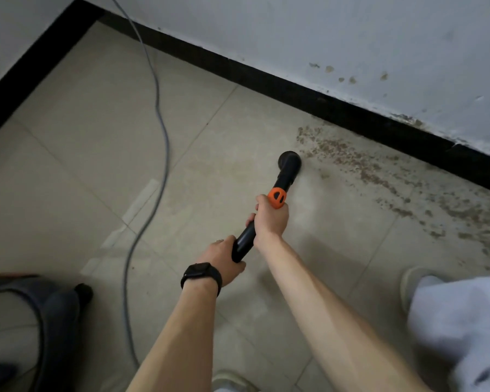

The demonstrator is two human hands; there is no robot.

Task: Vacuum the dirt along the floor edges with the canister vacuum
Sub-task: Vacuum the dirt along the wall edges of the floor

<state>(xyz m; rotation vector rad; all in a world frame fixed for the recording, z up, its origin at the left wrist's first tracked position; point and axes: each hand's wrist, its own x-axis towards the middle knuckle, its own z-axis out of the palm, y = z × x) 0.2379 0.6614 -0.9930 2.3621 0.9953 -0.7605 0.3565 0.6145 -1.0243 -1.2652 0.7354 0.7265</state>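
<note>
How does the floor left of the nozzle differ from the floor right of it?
The left floor shows no brown dirt; the right floor carries dirt, densest near the skirting. A grey cable crosses the left floor; none lies on the right floor. Both are beige tile, meeting at the nozzle.

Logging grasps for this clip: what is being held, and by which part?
The black vacuum wand, two-handed: the right grip closes just behind the orange collar, the left grip on its rear end.

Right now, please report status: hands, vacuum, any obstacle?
Left hand and right hand both grip wand. Nozzle at edge of dirt by baseboard. Grey cable lies left of it, apart.
</note>
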